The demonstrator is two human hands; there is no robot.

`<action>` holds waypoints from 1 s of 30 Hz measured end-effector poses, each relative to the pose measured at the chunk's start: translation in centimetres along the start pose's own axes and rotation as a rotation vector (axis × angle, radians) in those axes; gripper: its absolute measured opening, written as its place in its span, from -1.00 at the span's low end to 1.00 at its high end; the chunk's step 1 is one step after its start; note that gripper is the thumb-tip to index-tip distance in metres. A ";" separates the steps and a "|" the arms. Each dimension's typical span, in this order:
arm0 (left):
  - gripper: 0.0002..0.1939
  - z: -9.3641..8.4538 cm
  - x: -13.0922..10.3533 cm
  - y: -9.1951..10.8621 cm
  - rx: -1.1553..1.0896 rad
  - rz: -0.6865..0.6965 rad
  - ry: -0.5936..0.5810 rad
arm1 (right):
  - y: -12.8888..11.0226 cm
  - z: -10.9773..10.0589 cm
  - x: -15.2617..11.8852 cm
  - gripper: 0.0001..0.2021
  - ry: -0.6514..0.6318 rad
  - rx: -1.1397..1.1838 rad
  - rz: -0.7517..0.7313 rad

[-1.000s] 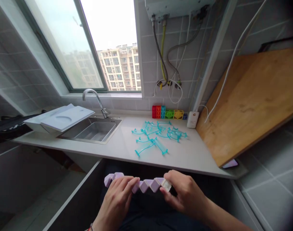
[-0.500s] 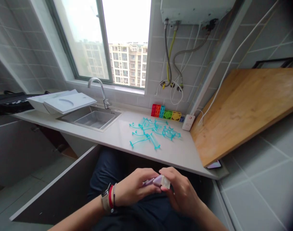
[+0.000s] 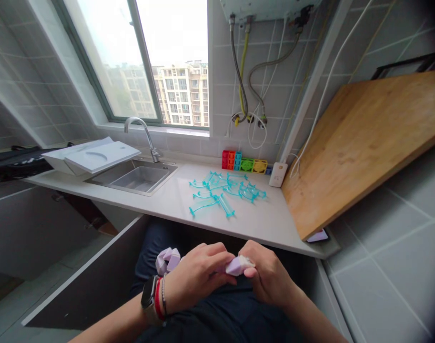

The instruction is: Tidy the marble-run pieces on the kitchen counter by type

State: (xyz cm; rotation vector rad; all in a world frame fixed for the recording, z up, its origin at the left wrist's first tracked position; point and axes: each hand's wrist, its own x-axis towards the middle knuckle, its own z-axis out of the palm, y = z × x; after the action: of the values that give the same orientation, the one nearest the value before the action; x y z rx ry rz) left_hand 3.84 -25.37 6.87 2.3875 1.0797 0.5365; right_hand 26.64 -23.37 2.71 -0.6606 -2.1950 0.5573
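A lilac-and-white snake puzzle (image 3: 236, 266) made of faceted wedges is held between my two hands, above my lap. My left hand (image 3: 202, 267) is closed over its middle, fingers and thumb pinching it. Past the back of that hand, a curled length of the chain sticks out to the left. My right hand (image 3: 270, 275) grips the whitish end between thumb and curled fingers. Part of the puzzle is hidden under my left palm and inside the right fingers.
Several turquoise plastic strips (image 3: 226, 206) lie on the counter (image 3: 163, 209). Coloured blocks (image 3: 246, 164) stand against the wall by a white socket box (image 3: 278, 175). A wooden board (image 3: 360, 152) leans at right. White box pieces (image 3: 101, 156) rest by the sink (image 3: 142, 178). A cabinet door (image 3: 92, 271) stands open.
The puzzle has been turned, and a curled section now shows left of my left hand. My right fingers have closed more tightly round its end. The view has shifted slightly.
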 end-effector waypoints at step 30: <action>-0.71 1.0 1.2 -1.7 0.415 0.018 0.167 | -2.2 0.5 0.6 -0.64 0.075 -0.138 0.478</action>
State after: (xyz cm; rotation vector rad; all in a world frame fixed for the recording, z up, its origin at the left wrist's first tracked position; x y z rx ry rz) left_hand 4.09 -23.73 5.26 2.7487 1.3535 0.5711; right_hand 25.24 -24.82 3.99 -1.2765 -2.0186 0.6094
